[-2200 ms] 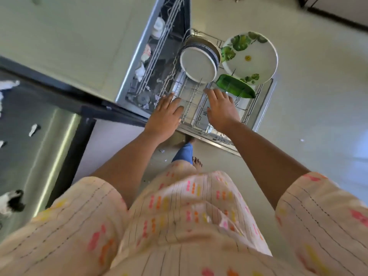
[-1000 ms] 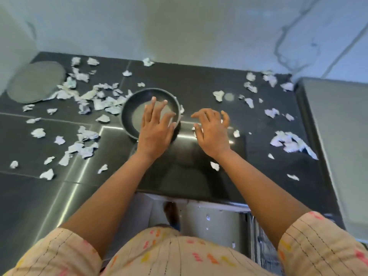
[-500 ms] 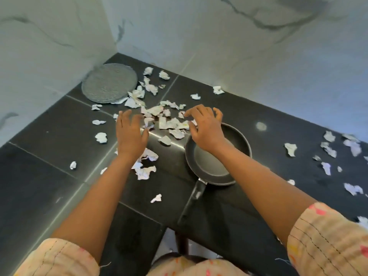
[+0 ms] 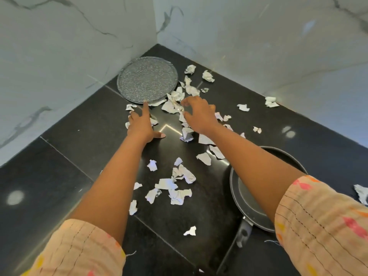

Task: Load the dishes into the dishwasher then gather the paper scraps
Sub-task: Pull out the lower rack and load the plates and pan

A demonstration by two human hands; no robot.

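Observation:
Several white paper scraps (image 4: pixel 175 188) lie scattered over the black countertop (image 4: pixel 65 148). My left hand (image 4: pixel 141 124) lies flat and open on the counter, its fingertips reaching the near rim of a speckled grey round plate (image 4: pixel 147 79) in the corner. My right hand (image 4: pixel 199 114) hovers with curled, spread fingers over a cluster of scraps (image 4: pixel 173 102) just right of the plate, touching them; I cannot tell whether it grips any. A dark frying pan (image 4: pixel 249 196) sits under my right forearm, partly hidden by it.
Two marble walls (image 4: pixel 249 42) meet at the corner behind the plate. More scraps (image 4: pixel 270 101) lie along the right wall and at the right edge. The pan's handle (image 4: pixel 244 232) points toward me at the counter's front.
I turned from the dishwasher to the counter. Over the last half second both hands moved farther toward the corner plate, the right hand leaving the pan's rim for the scraps.

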